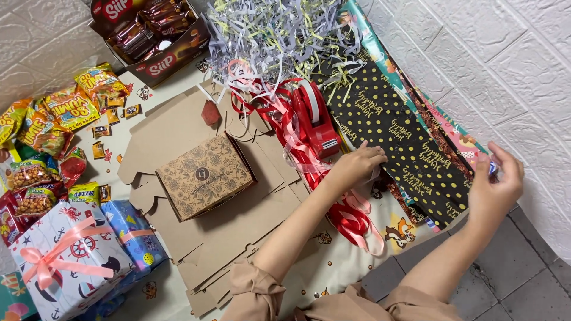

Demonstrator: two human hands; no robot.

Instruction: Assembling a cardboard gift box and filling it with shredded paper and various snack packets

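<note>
Head view: the left hand [355,168] is pressing flat, fingers together, on the black gold-dotted wrapping-paper sheet [398,139] at centre right, while the right hand [496,185] is pinching its far right edge. Judging by this, the paper could crease or tear against the red tape dispenser [318,122].

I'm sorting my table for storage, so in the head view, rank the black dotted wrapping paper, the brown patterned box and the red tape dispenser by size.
1. Black dotted wrapping paper, clearly largest.
2. Brown patterned box.
3. Red tape dispenser, smallest.
</note>
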